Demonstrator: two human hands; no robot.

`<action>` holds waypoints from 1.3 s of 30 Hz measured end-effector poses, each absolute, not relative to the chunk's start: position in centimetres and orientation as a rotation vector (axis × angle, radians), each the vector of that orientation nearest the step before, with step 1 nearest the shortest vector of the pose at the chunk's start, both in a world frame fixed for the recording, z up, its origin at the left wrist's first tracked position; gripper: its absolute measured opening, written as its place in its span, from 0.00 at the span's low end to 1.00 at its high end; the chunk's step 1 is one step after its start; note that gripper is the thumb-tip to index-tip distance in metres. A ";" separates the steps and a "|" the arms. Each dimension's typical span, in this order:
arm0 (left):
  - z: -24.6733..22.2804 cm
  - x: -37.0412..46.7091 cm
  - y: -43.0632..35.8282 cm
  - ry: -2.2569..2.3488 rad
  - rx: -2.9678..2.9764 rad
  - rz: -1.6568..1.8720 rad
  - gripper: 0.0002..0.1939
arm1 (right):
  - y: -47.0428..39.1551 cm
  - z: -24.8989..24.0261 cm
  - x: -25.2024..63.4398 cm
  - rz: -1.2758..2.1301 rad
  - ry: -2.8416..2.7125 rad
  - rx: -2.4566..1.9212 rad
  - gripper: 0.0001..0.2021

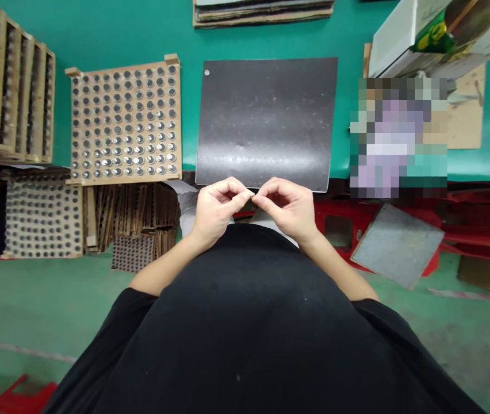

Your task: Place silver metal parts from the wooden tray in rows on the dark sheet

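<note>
My left hand and my right hand meet in front of my body, just below the near edge of a dark flat board. Thumbs and forefingers of both hands are pinched together around a tiny piece, too small to name. A small round metal part sits on the board's far left corner. To the left stands a wooden tray with rows of round holes. Dark round parts fill the holes, and shiny metal pieces stand up from several of them in the nearer rows.
More wooden trays are stacked at the far left and below the table edge. A white box with a can is at the back right, near a blurred-out patch. A grey panel leans over red stools. Flat sheets lie at the back.
</note>
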State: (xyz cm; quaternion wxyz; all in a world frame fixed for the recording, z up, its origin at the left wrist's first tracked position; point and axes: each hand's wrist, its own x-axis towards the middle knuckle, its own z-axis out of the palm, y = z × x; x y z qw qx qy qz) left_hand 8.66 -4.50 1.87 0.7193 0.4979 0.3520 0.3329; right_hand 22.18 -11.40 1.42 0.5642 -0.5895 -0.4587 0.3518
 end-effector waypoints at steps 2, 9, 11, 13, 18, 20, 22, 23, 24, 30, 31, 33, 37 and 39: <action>1.9 8.7 -4.5 0.785 1.025 0.671 0.15 | -11.4 1.3 22.1 0.808 -1.107 -1.368 0.19; 2.3 8.8 -4.5 0.799 0.896 0.585 0.14 | -11.1 0.1 22.2 1.001 -0.840 -1.321 0.22; 2.4 8.8 -4.5 0.796 0.914 0.590 0.15 | -11.0 0.2 22.3 1.028 -0.850 -1.320 0.22; 2.4 8.8 -4.6 0.791 0.934 0.594 0.16 | -11.0 0.6 22.3 0.979 -0.890 -1.332 0.21; 2.3 8.6 -4.6 0.782 0.974 0.597 0.16 | -11.2 1.4 22.1 0.665 -1.118 -1.403 0.19; 2.3 8.6 -4.6 0.785 0.978 0.596 0.15 | -11.2 1.1 22.0 0.501 -1.213 -1.446 0.16; 2.4 8.6 -4.5 0.792 0.980 0.608 0.14 | -11.2 0.5 22.0 0.354 -1.286 -1.487 0.14; 2.5 8.6 -4.5 0.797 0.982 0.616 0.13 | -11.2 0.2 22.2 0.302 -1.325 -1.490 0.14; 2.6 8.6 -4.4 0.803 0.984 0.623 0.13 | -11.1 -0.1 22.5 0.269 -1.371 -1.479 0.14; 2.6 8.7 -4.0 0.863 0.975 0.584 0.11 | -12.1 -0.1 27.4 0.152 -1.514 -1.424 0.21; 2.5 8.7 -4.0 0.871 0.972 0.573 0.12 | -12.5 0.2 28.9 0.094 -1.481 -1.461 0.22; 2.4 8.7 -4.0 0.882 0.968 0.561 0.12 | -13.1 0.5 32.1 -0.036 -1.379 -1.587 0.22; 2.4 8.7 -4.2 0.912 0.966 0.548 0.12 | -13.8 -0.2 38.3 -0.172 -1.210 -1.835 0.24; 2.4 8.7 -4.2 0.929 0.964 0.538 0.12 | -13.7 -1.1 40.2 -0.196 -1.183 -1.889 0.24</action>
